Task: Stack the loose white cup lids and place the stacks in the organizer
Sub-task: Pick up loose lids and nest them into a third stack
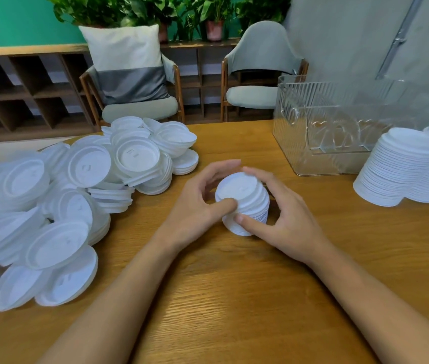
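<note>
From the head camera, we have both hands curled round a short stack of lids [247, 206] standing on the tabletop [234, 298], roughly in the middle and in front of us. The left hand [195, 206] holds it from the left with the thumb pressed on the top lid's near edge. The right hand [291, 222] wraps the other side with its thumb low against the stack's wall. We judge this to be squaring up a stack that is not yet full height.

We reckon the task is far from finished. Two tall stacks [402, 169] stand on the tabletop at the right, just beside the organizer [339, 143]. The organizer is a clear ribbed box with arched dividers, and through its walls we see no lids in it. To our left, a big heap of loose lids [63, 200] sprawls across the tabletop, overlapping and tilted every way. So most of the stacking is left, and all of the placing.

Beyond the tabletop are two chairs, one with a cushion [129, 64], a low wooden shelf [19, 93] and potted plants [213, 19]. The path from the stack in our hands to the organizer looks open, though the tall stacks stand close to its near corner and could be knocked.
</note>
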Available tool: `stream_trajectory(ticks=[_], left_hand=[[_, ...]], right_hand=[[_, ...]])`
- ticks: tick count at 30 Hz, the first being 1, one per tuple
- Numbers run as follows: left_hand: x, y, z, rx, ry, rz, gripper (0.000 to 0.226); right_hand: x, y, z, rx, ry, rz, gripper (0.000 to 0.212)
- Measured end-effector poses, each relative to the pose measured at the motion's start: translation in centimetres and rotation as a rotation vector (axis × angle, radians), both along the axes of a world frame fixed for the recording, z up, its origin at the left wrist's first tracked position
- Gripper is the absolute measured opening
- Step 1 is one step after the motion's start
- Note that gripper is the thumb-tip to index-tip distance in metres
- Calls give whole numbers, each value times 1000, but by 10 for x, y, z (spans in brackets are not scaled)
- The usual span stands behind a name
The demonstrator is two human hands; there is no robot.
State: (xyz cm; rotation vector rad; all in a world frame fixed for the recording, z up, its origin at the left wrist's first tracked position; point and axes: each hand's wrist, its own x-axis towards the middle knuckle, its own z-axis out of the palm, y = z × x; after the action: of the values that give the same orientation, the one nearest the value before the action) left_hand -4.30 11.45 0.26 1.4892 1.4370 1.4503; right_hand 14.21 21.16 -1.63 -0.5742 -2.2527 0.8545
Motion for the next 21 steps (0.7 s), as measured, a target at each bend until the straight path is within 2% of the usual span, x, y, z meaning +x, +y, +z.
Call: stream_trajectory(ticks=[4, 8, 11, 16, 18, 21], left_hand=[[7, 1, -4, 54, 133, 286, 58], [16, 5, -11, 26, 223, 431, 53], [17, 5, -11, -33, 206, 398, 61], [0, 0, -5, -65, 53, 12, 70], [-1, -1, -3, -46, 67, 31, 69], [7, 0, -4, -35, 147, 230, 65]], right_hand=[[0, 0, 1, -32, 7, -10, 89], [0, -1, 0, 5, 7, -3, 79], [0, -1, 0, 2, 10, -6, 74], [-1, -1, 0, 6, 11, 4, 71], [0, -1, 0, -8, 9, 6, 74], [0, -1, 0, -36, 6, -4, 84]])
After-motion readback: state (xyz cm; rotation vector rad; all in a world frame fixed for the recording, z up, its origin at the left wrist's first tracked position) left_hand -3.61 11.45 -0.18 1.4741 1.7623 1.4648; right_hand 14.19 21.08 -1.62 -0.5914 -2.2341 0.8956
